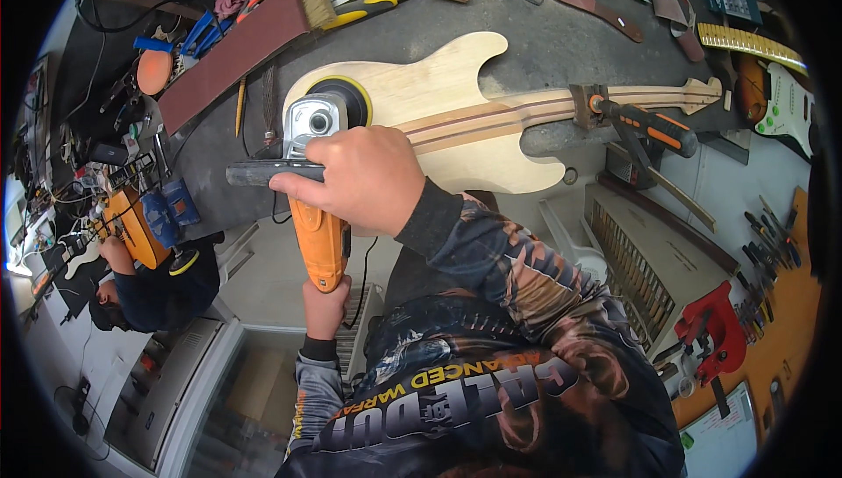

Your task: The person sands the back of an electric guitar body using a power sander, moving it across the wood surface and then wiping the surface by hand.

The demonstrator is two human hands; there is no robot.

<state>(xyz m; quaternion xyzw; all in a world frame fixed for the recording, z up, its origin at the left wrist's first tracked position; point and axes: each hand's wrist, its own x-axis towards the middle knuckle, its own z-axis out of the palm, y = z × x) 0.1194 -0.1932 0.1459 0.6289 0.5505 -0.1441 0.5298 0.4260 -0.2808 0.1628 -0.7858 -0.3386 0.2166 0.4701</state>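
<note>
Orange casing is marking out the power sander (317, 241) being held in both hands. The right hand (373, 175) is clasping its black side handle (259, 173), the thumb lying along the near side. The left hand (326, 305) is wrapping around the rear end of the casing; its fingers are partly hidden. The black sanding pad (355, 99), yellow at the rim, is resting on the rounded end of a pale wooden guitar body (438, 83), which is lying flat on the dark workbench (535, 48).

Obstructions: the sander and the right hand are covering part of the body. A black-and-orange clamp (649, 123) is gripping the striped neck (553, 108) through a wooden block (588, 107), its bar jutting over the bench's near edge. A dark cord (362, 283) is hanging beside the left hand.

Surroundings: to the left, a pencil (240, 108) and a long reddish-brown board (232, 57) are lying near the body, a bristle brush (313, 0) touching the board's far end. Beyond the headstock, a sunburst guitar (781, 114) is occupying the right side. At far left, a co-worker (162, 281) is standing near an orange guitar body (136, 225).
</note>
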